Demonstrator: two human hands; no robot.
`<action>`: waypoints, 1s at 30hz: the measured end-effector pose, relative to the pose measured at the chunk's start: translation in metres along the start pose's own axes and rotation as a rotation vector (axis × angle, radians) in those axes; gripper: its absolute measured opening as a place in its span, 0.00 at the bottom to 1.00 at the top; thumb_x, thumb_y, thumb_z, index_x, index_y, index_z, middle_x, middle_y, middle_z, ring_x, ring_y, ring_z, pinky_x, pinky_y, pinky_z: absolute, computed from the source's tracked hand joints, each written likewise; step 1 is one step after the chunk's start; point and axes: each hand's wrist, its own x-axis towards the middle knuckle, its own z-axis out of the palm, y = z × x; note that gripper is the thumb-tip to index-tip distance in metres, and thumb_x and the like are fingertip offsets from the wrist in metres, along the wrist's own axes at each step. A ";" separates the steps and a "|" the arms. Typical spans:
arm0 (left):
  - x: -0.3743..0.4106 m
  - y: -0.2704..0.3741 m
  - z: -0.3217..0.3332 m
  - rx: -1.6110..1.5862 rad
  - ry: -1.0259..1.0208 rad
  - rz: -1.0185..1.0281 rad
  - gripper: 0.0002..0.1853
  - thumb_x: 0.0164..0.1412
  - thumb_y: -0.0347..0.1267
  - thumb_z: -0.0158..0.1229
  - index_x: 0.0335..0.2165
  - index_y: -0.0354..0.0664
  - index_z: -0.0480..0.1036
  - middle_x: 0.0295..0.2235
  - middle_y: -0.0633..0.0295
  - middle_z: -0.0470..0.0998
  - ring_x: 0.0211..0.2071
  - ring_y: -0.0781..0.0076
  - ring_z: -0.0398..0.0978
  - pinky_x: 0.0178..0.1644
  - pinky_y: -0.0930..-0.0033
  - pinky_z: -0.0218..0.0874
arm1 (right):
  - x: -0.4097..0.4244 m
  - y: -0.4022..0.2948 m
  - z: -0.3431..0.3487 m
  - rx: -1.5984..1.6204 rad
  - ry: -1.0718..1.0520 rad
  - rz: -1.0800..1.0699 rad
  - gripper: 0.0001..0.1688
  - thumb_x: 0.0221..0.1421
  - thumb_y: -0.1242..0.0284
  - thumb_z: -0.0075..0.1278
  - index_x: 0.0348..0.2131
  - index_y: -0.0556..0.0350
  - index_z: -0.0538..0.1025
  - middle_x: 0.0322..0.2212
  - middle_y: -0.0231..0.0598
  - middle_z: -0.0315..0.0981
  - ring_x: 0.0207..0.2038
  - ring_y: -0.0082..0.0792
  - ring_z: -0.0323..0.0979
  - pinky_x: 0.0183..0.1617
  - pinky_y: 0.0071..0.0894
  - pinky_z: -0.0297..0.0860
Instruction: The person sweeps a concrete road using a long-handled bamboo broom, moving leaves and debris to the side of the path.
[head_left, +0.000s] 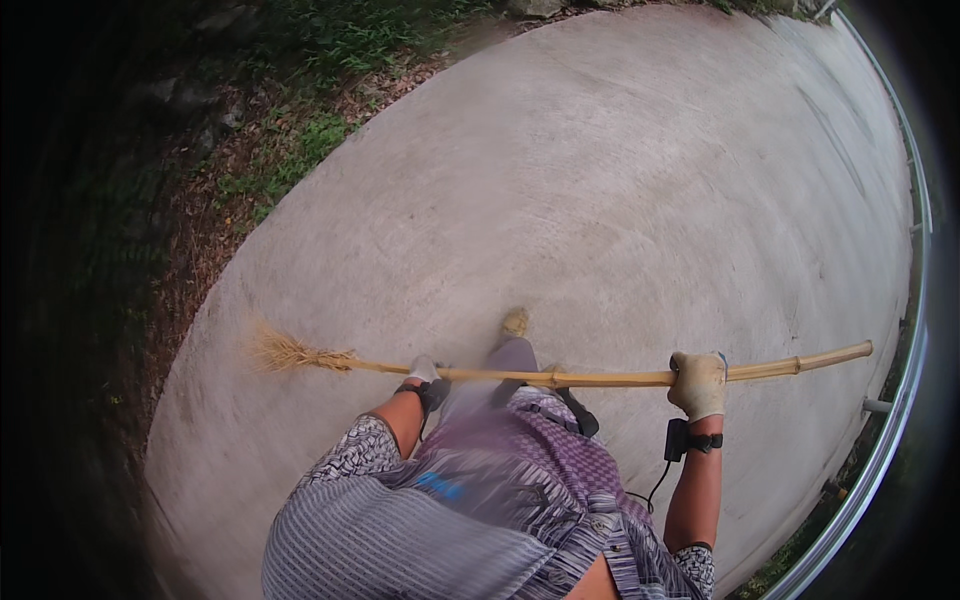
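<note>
A broom with a long bamboo handle (600, 379) lies across the front of my body, nearly level. My right hand (697, 384), in a pale work glove, is wrapped around the handle toward its bare end. Farther along, my gloved left hand (424, 369) holds the handle closer to the bristles, its fingers mostly hidden. The straw-coloured broom head (296, 352) points left, slightly blurred, over the pavement; whether it touches the ground I cannot tell. Black devices are strapped to both wrists, with a cable hanging from the right one.
A concrete road (600, 187) stretches ahead. Along its left edge run dry leaves (199, 217) and green plants (315, 146). A metal guardrail (911, 360) on posts curves along the right side. One of my shoes (516, 322) shows below the broom.
</note>
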 end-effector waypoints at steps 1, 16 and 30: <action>-0.001 -0.001 0.007 -0.028 0.013 -0.014 0.06 0.57 0.30 0.39 0.31 0.38 0.60 0.29 0.55 0.62 0.32 0.59 0.65 0.45 0.50 0.67 | 0.008 0.000 -0.005 -0.017 0.017 -0.007 0.10 0.33 0.75 0.55 0.24 0.45 0.78 0.19 0.39 0.75 0.27 0.44 0.75 0.37 0.41 0.66; -0.034 -0.004 0.352 0.585 -0.225 0.123 0.16 0.62 0.35 0.41 0.43 0.37 0.67 0.35 0.48 0.74 0.34 0.56 0.75 0.32 0.55 0.69 | 0.048 0.014 -0.028 -0.024 0.049 0.419 0.14 0.34 0.77 0.55 0.28 0.44 0.78 0.22 0.37 0.76 0.29 0.43 0.75 0.37 0.40 0.66; -0.094 -0.063 0.551 0.398 -0.567 -0.006 0.08 0.56 0.31 0.49 0.24 0.43 0.59 0.20 0.60 0.62 0.22 0.64 0.63 0.40 0.53 0.64 | 0.032 0.102 0.040 0.189 0.045 0.688 0.13 0.37 0.69 0.56 0.31 0.41 0.78 0.24 0.35 0.76 0.30 0.41 0.74 0.40 0.38 0.65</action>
